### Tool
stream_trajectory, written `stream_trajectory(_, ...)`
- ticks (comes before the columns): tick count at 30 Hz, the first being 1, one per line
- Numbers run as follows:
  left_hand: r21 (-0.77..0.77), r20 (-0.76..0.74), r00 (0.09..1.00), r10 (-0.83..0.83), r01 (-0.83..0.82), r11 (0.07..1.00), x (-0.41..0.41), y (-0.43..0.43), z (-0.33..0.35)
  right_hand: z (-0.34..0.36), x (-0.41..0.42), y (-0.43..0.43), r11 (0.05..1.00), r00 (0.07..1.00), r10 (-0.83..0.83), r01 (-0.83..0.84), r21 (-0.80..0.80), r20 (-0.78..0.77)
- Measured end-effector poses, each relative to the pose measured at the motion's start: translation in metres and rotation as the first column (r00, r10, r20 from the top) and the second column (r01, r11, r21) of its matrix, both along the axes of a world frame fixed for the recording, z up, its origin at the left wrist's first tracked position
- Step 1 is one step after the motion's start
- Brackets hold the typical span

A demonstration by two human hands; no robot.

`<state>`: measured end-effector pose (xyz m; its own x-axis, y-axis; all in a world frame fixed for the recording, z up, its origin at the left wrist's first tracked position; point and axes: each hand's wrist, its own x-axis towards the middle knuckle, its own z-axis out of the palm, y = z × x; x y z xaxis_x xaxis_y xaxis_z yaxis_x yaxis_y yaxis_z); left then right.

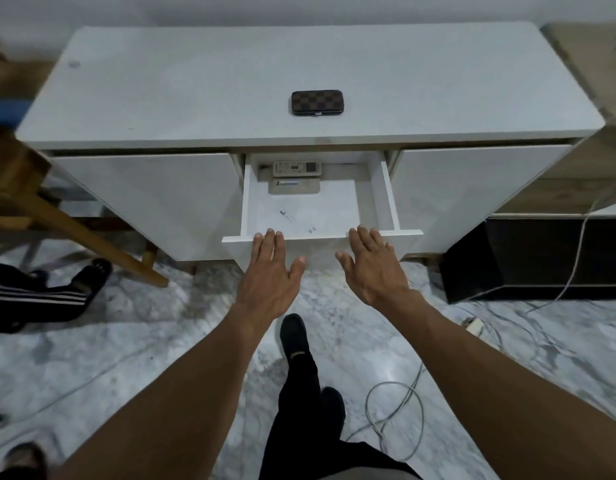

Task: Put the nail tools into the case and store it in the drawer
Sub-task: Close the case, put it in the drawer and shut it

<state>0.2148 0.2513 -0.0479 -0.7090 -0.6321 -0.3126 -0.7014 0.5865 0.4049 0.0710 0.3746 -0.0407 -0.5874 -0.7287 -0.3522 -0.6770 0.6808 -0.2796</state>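
A brown checkered nail-tool case (pixel 317 102) lies closed on top of the white cabinet (pixel 161 91), near the middle. Below it the centre drawer (pixel 391 199) stands pulled out. My left hand (pixel 270 275) and my right hand (pixel 374 268) are both open, palms down, fingers spread, with the fingertips at the drawer's front edge. Neither hand holds anything. No loose nail tools are visible.
Two white remote controls (pixel 297 168) (pixel 294 187) lie at the back of the drawer. A wooden chair (pixel 57 216) stands at the left with another person's leg (pixel 39 296) beside it. Grey cables (pixel 393 417) trail over the marble floor, and a dark low unit (pixel 542 258) sits at the right.
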Motion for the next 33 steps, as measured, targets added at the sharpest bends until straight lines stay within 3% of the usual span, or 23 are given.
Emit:
stream_trajectory(8, 0.002, 0.065, 0.998, 0.012, -0.012, 1.000, 0.010, 0.004, 0.001, 0.007, 0.006, 0.005, 1.000, 1.000, -0.005, 0.005, -0.012, -0.026)
stream_trajectory(12, -0.132, 0.120, 0.993, -0.017, 0.033, 0.991, 0.006, 0.001, 0.007, 0.012, -0.002, 0.001, 1.000, 0.996, 0.018, -0.020, -0.019, -0.082)
stream_trajectory(17, -0.264, 0.022, 0.999, -0.031, 0.036, 0.964, -0.015, -0.027, 0.022, 0.032, -0.025, -0.025, 1.000, 0.994, 0.006, -0.007, -0.016, -0.105)
stream_trajectory(24, -0.273, -0.144, 0.989, -0.042, 0.001, 0.962, -0.084, -0.112, 0.050, 0.070, -0.076, -0.108, 0.991, 0.990, 0.001, -0.021, -0.136, -0.144)
stream_trajectory(33, -0.281, -0.077, 0.993, -0.087, 0.062, 0.958, -0.158, -0.200, 0.052, 0.087, -0.135, -0.207, 0.980, 0.989, -0.004, -0.027, -0.199, -0.150)
